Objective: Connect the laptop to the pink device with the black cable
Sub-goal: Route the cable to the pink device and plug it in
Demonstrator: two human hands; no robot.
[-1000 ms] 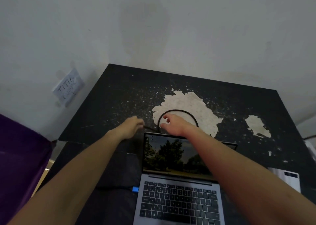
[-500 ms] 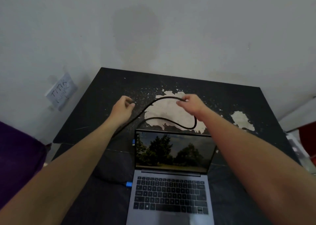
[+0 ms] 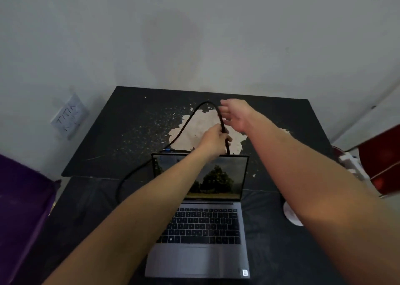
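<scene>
A grey laptop (image 3: 201, 230) stands open on the black table (image 3: 134, 120), its screen showing trees. The black cable (image 3: 186, 122) runs from the laptop's left side, climbs behind the screen, arcs over and drops toward the lid's top edge. My left hand (image 3: 213, 140) is closed around the cable's descending part just above the screen. My right hand (image 3: 237, 114) is higher and slightly right, fingers curled against the cable near the top of the arc. No pink device shows; my right forearm covers the table to the laptop's right.
A pale worn patch (image 3: 201, 131) marks the table behind the laptop. A purple object (image 3: 21, 198) stands at the left, a red chair (image 3: 385, 161) at the right. A round white thing (image 3: 291, 216) peeks out under my right forearm. A paper note (image 3: 69, 116) hangs on the wall.
Both hands took the cable off the table and raised it into an arch. My left hand moved right and now grips it just below my right hand.
</scene>
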